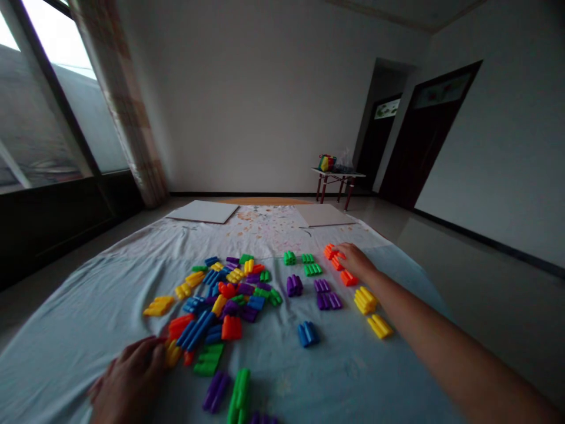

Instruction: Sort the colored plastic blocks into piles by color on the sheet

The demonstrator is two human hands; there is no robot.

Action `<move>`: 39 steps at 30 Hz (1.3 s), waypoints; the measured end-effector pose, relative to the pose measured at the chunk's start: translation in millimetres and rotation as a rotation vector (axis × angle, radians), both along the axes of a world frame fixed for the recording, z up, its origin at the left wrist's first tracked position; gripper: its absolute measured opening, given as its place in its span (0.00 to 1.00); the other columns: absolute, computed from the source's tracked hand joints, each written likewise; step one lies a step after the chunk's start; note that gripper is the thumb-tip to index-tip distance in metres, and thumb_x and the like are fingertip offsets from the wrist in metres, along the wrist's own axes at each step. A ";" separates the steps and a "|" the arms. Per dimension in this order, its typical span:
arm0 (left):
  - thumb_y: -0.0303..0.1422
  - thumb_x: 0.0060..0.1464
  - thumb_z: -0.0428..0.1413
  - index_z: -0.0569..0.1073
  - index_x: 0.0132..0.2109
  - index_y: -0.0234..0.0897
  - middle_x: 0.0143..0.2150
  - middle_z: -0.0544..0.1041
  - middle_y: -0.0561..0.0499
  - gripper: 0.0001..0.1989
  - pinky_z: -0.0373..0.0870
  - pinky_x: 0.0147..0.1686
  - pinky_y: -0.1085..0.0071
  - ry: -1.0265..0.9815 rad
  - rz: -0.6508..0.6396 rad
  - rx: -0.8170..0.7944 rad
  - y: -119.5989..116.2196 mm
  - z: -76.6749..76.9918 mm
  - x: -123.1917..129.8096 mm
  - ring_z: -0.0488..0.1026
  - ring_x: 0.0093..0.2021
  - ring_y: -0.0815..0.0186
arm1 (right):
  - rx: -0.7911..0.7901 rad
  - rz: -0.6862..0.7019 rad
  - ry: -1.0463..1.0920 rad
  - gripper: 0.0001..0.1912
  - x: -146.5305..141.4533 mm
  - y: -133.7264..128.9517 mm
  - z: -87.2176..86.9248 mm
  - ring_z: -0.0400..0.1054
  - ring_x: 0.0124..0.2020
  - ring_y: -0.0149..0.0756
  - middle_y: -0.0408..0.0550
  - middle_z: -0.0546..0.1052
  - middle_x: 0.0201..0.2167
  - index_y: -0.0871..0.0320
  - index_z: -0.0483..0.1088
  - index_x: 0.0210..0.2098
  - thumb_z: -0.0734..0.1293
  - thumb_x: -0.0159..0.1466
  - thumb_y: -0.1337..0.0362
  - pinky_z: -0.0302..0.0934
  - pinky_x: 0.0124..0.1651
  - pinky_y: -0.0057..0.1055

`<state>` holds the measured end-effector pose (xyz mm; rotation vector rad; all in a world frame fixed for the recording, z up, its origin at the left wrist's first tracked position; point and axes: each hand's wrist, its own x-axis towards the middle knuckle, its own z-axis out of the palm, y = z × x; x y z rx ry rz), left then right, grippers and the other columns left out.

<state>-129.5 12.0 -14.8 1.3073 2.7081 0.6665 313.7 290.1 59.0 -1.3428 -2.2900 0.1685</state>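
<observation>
At the lower left, my left hand has its fingers curled in, their tips against a yellow toy block at the pile's edge; what lies inside them is hidden. A mixed pile of plastic toy blocks in blue, yellow, purple, green and orange spreads to its right. My right hand reaches across the far right of the cloth, fingers closed on an orange block. Close by it are another orange block behind and one in front.
Sorted by colour right of the pile are green blocks, purple blocks, a blue block and yellow blocks. Two flat boards, left and right, lie at the cloth's far end. Beyond stands a small table.
</observation>
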 end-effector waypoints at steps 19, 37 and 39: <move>0.43 0.57 0.37 0.73 0.47 0.41 0.54 0.72 0.45 0.24 0.57 0.53 0.53 -0.009 -0.001 0.023 -5.8 20.0 24.6 0.65 0.56 0.54 | -0.115 0.558 0.064 0.19 -215.9 -176.2 -25.0 0.67 0.49 0.42 0.53 0.76 0.46 0.61 0.72 0.47 0.69 0.56 0.64 0.56 0.55 0.38; 0.43 0.56 0.36 0.74 0.48 0.39 0.54 0.72 0.43 0.26 0.60 0.51 0.52 -0.007 0.000 0.018 -5.1 21.8 22.5 0.66 0.54 0.51 | -0.109 0.289 -0.107 0.18 -144.4 -179.5 -20.8 0.66 0.45 0.44 0.51 0.76 0.39 0.56 0.73 0.42 0.68 0.54 0.55 0.56 0.48 0.38; 0.45 0.56 0.37 0.75 0.46 0.39 0.53 0.73 0.43 0.26 0.62 0.49 0.52 0.016 0.002 0.041 -3.9 13.1 15.0 0.67 0.53 0.50 | -0.114 0.291 -0.151 0.18 -145.1 -182.7 -23.9 0.66 0.45 0.45 0.51 0.77 0.38 0.55 0.73 0.40 0.69 0.53 0.55 0.56 0.48 0.40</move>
